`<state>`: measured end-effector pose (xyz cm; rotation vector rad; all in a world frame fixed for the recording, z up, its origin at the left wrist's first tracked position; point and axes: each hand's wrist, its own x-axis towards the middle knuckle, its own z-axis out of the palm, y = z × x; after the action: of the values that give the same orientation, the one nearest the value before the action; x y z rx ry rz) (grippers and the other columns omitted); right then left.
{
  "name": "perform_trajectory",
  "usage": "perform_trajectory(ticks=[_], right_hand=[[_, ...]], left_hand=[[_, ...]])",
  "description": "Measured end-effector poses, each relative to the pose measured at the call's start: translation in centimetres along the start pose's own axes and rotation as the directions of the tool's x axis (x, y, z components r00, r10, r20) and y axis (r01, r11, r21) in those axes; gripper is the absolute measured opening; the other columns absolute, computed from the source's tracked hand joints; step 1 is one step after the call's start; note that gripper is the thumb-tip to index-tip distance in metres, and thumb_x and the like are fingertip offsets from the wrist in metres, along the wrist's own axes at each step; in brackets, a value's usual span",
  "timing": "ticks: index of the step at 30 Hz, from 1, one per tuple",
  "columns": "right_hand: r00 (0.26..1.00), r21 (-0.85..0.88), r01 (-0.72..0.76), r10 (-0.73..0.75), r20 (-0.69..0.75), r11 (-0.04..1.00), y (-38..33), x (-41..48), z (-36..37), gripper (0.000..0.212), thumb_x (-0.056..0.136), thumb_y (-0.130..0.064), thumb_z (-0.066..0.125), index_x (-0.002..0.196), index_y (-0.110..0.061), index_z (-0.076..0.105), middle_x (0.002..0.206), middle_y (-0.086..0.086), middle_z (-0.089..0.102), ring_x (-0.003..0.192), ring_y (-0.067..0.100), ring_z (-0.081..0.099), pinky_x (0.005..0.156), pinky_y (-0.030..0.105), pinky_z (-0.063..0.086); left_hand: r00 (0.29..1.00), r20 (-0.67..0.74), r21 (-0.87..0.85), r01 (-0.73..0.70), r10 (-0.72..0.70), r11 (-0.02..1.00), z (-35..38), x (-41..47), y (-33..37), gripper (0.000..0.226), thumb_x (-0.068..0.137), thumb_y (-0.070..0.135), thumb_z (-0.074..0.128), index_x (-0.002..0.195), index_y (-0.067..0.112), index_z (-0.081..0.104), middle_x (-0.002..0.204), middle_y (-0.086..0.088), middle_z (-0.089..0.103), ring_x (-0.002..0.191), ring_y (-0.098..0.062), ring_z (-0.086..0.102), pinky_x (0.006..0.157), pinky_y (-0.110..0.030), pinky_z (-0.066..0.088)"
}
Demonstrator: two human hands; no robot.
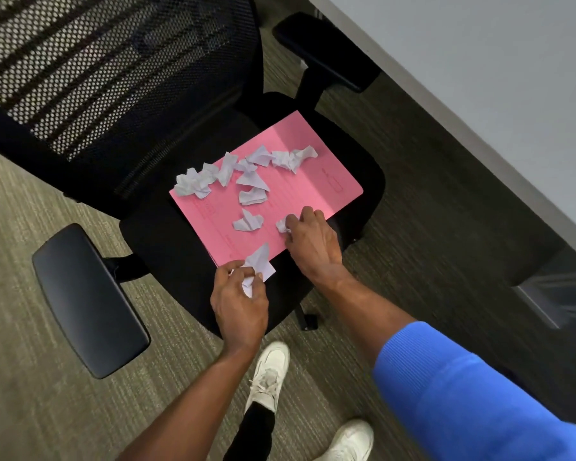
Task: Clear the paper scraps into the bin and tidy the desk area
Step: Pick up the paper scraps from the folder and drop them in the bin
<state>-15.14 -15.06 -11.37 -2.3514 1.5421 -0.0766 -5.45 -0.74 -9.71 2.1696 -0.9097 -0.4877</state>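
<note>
A black office chair (167, 234) with a mesh back (107, 71) and two padded armrests stands on grey-green carpet (30, 410). A pink folder (313, 181) lies on its seat. A pale table (512, 78) edge runs alongside at upper right.

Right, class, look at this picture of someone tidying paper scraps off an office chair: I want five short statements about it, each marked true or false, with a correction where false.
1. The paper scraps lie on a pink folder. True.
2. The pink folder rests on the grey desk. False: it rests on the office chair seat; the desk is beside the chair.
3. The left hand holds a white scrap. True.
4. The right hand hangs away from the folder. False: it is closing on a small scrap on the folder.
5. A bin stands beside the chair. False: no bin is in view.
</note>
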Motion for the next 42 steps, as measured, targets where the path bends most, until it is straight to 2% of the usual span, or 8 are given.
perform_trajectory(ticks=[8, 11, 16, 26, 29, 33, 37, 42], right_hand=[[0.917, 0.381, -0.339, 0.392, -0.070, 0.860, 5.7, -7.9, -0.3, 0.023, 0.089, -0.023, 0.069, 0.109, -0.015, 0.077, 0.099, 0.007, 0.068, 0.086, 0.027, 0.066, 0.073, 0.038, 0.055], [0.806, 0.492, -0.519, 0.592, 0.009, 0.699, 9.3, -12.8, -0.1, 0.024, 0.087, -0.025, 0.074, 0.109, -0.020, 0.079, 0.103, 0.005, 0.074, 0.089, 0.022, 0.066, 0.077, 0.033, 0.053], [0.545, 0.572, -0.729, 0.824, 0.152, 0.376, 15.8, -22.4, 1.0, 0.024, 0.085, -0.035, 0.079, 0.103, -0.019, 0.082, 0.090, 0.008, 0.080, 0.087, 0.028, 0.073, 0.076, 0.035, 0.056], [0.171, 0.704, -0.710, 0.970, 0.171, 0.001, 26.9, -36.9, 2.9, 0.025, 0.080, -0.034, 0.086, 0.097, -0.017, 0.081, 0.087, 0.004, 0.079, 0.084, 0.023, 0.073, 0.080, 0.031, 0.057], [0.162, 0.722, -0.692, 0.976, 0.148, 0.005, 29.9, -40.1, 4.7, 0.016, 0.081, -0.031, 0.086, 0.086, -0.018, 0.078, 0.081, 0.001, 0.077, 0.074, 0.019, 0.069, 0.072, 0.027, 0.049], [0.131, 0.679, -0.734, 0.981, 0.140, 0.001, 34.5, -42.9, 6.6, 0.006, 0.086, -0.023, 0.082, 0.086, -0.022, 0.076, 0.078, 0.002, 0.068, 0.075, 0.020, 0.063, 0.069, 0.028, 0.043], [0.121, 0.645, -0.764, 0.980, 0.156, -0.009, 38.8, -44.6, 8.1, 0.013, 0.085, -0.026, 0.081, 0.092, -0.015, 0.080, 0.084, 0.000, 0.066, 0.080, 0.016, 0.063, 0.075, 0.023, 0.043], [0.223, 0.702, -0.706, 0.911, 0.346, -0.094, 42.7, -45.3, 10.2, 0.027, 0.089, -0.027, 0.071, 0.111, -0.012, 0.073, 0.096, 0.007, 0.075, 0.088, 0.027, 0.076, 0.086, 0.045, 0.065]], left_hand=[[0.985, 0.104, -0.029, -0.133, 0.135, 0.991, 2.4, -3.4, 1.8, 0.005, 0.092, 0.007, 0.075, 0.096, 0.007, 0.076, 0.118, 0.001, 0.064, 0.105, -0.008, 0.060, 0.089, -0.017, 0.049], [0.962, 0.184, -0.042, -0.198, 0.203, 0.979, 4.3, -5.8, 2.8, 0.004, 0.090, 0.005, 0.076, 0.094, 0.007, 0.075, 0.117, 0.000, 0.065, 0.102, -0.005, 0.059, 0.087, 0.000, 0.039], [0.881, 0.379, -0.063, -0.280, 0.283, 0.958, 9.0, -11.3, 4.3, 0.008, 0.087, 0.005, 0.079, 0.095, 0.007, 0.076, 0.116, -0.002, 0.067, 0.101, -0.014, 0.066, 0.088, -0.003, 0.039], [0.665, 0.683, -0.058, -0.363, 0.303, 0.930, 20.8, -27.0, 7.6, 0.008, 0.087, 0.012, 0.077, 0.094, 0.008, 0.077, 0.100, -0.010, 0.070, 0.092, -0.027, 0.067, 0.081, -0.022, 0.037], [0.569, 0.790, -0.021, -0.350, 0.230, 0.936, 24.5, -31.7, 8.2, 0.015, 0.087, 0.014, 0.070, 0.095, 0.004, 0.077, 0.099, -0.018, 0.076, 0.100, -0.037, 0.067, 0.092, -0.037, 0.047], [0.527, 0.803, -0.109, -0.327, 0.277, 0.939, 28.9, -36.2, 8.8, 0.013, 0.078, 0.016, 0.074, 0.084, 0.004, 0.077, 0.090, -0.019, 0.076, 0.081, -0.036, 0.073, 0.072, -0.033, 0.050], [0.429, 0.867, -0.067, -0.405, 0.254, 0.912, 32.5, -38.2, 8.1, 0.019, 0.085, 0.009, 0.072, 0.101, 0.003, 0.079, 0.109, -0.021, 0.076, 0.101, -0.039, 0.071, 0.089, -0.041, 0.054], [0.223, 0.962, -0.081, -0.310, 0.156, 0.947, 36.2, -38.6, 6.3, 0.049, 0.090, 0.011, 0.077, 0.136, 0.003, 0.063, 0.144, -0.017, 0.062, 0.134, -0.032, 0.058, 0.113, -0.037, 0.046]])
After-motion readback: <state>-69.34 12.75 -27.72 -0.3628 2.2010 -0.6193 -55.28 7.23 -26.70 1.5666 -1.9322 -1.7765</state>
